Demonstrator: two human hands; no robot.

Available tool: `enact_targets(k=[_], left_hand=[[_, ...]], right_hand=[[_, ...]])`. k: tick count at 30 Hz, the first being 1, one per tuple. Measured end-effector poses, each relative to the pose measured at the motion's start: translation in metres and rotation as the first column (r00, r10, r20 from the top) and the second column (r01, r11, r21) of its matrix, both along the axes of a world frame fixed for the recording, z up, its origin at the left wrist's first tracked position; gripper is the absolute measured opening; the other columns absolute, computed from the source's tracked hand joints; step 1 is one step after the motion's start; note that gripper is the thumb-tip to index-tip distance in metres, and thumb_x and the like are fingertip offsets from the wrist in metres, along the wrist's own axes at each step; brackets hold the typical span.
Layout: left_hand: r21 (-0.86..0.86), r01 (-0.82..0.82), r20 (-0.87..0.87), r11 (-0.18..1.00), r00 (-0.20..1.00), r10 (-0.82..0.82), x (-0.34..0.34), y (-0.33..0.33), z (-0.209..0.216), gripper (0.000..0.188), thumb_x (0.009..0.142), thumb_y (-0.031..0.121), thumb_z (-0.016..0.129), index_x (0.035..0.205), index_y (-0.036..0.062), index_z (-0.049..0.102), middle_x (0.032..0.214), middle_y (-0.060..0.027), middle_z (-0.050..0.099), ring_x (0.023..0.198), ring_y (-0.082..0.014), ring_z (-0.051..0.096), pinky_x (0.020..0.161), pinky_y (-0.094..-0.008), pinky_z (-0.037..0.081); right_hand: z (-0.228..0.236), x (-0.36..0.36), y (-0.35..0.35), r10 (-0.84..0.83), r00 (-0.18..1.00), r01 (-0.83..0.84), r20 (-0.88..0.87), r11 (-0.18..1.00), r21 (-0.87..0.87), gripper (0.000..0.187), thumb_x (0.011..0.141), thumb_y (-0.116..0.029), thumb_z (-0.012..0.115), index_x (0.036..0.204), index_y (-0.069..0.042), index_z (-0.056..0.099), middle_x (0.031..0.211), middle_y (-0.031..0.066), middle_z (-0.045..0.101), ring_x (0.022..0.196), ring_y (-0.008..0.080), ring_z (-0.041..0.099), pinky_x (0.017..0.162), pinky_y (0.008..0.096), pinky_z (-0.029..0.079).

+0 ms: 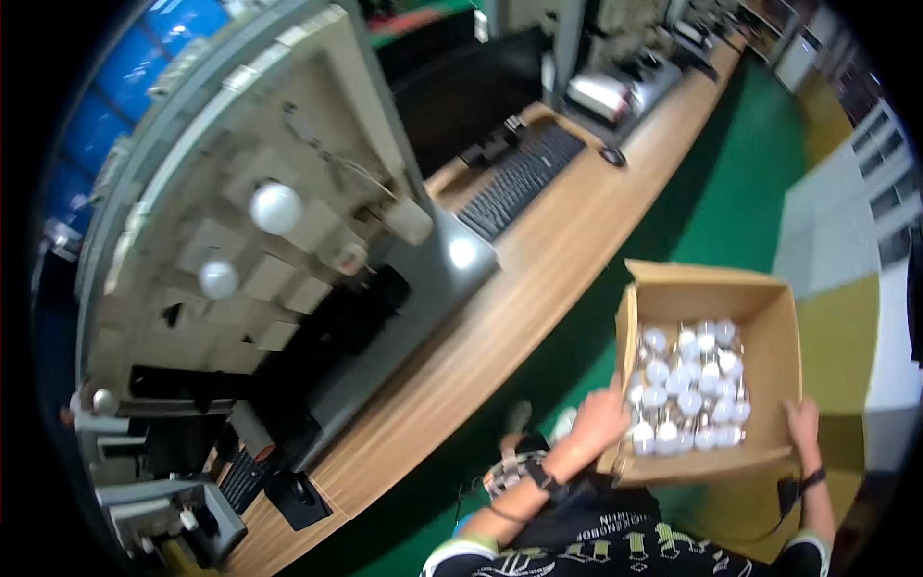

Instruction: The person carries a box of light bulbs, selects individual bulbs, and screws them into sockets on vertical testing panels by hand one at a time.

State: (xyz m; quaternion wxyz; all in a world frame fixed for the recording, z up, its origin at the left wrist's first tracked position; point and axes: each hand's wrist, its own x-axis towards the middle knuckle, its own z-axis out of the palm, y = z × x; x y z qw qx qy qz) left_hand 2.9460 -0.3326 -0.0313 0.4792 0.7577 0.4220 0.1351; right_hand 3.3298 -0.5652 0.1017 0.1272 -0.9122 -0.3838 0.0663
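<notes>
An open cardboard box (769, 356) is held up in front of me, to the right of the workbench. Many white light bulbs (688, 375) with metal bases lie loose inside it. My left hand (603, 419) grips the box's left side near its lower corner, fingers closed on the cardboard. On the opposite side, my right hand (802, 423) holds the lower right edge, its fingers partly hidden by the wall. Each wrist has a dark band.
A long wooden bench (452, 365) runs diagonally past my left. It bears a keyboard (524, 183), a mouse (611, 156) and a grey raised shelf (452, 279). Round white bulbs (276, 209) are mounted on the upright panel. Green floor (740, 183) lies beyond the bench's edge.
</notes>
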Motion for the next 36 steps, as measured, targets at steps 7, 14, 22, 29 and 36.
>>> enact_targets(k=[7,14,22,29,36], left_hand=[[-0.077,0.254,-0.042,0.964,0.965,-0.258,-0.006,0.073,0.047,0.034,0.083,0.020,0.055,0.108,-0.0016,0.061,0.095,-0.0298,0.065,0.096,-0.0455,0.062,0.085,-0.0495,0.051],[-0.015,0.068,-0.003,0.998,0.998,-0.068,-0.067,0.080,0.046,0.031,0.085,0.016,0.057,0.107,-0.0051,0.062,0.089,-0.0195,0.069,0.081,-0.0263,0.068,0.074,-0.0382,0.052],[-0.006,-0.133,0.078,0.991,0.988,0.133,-0.159,0.030,0.073,0.024,0.088,0.011,0.055,0.107,-0.0037,0.060,0.091,-0.0064,0.065,0.080,-0.0124,0.057,0.073,-0.0285,0.047],[-0.158,-0.117,0.080,0.980,0.988,0.131,-0.228,-0.066,0.025,0.031,0.086,0.014,0.060,0.111,-0.0038,0.062,0.095,-0.0148,0.068,0.084,-0.0212,0.064,0.077,-0.0351,0.052],[-0.206,-0.009,0.157,0.979,0.987,0.042,-0.240,-0.083,0.024,0.037,0.085,0.020,0.055,0.116,-0.0009,0.058,0.095,-0.0288,0.065,0.093,-0.0443,0.063,0.083,-0.0499,0.050]], right_hand=[[0.059,-0.025,0.043,-0.139,0.990,0.133,0.001,0.942,-0.310,0.039,0.084,-0.030,0.061,0.096,0.007,0.065,0.081,0.0227,0.067,0.071,0.0314,0.067,0.069,0.0411,0.052],[0.016,-0.068,0.060,0.051,0.998,-0.048,0.028,0.995,-0.090,0.041,0.084,-0.036,0.058,0.095,0.003,0.068,0.083,0.0232,0.068,0.077,0.0381,0.066,0.073,0.0465,0.052],[-0.035,-0.118,0.066,0.261,0.953,-0.277,0.155,0.957,0.091,0.036,0.080,-0.032,0.058,0.085,0.001,0.069,0.081,0.0237,0.067,0.078,0.0386,0.067,0.070,0.0469,0.055],[0.011,-0.204,-0.027,0.256,0.967,-0.254,0.019,0.966,-0.055,0.037,0.083,-0.035,0.056,0.087,0.000,0.068,0.082,0.0235,0.066,0.078,0.0394,0.064,0.072,0.0469,0.051],[0.062,-0.232,-0.030,0.206,0.935,-0.106,0.287,0.939,-0.328,0.038,0.085,-0.034,0.061,0.089,0.004,0.065,0.077,0.0252,0.064,0.074,0.0410,0.063,0.071,0.0463,0.051]])
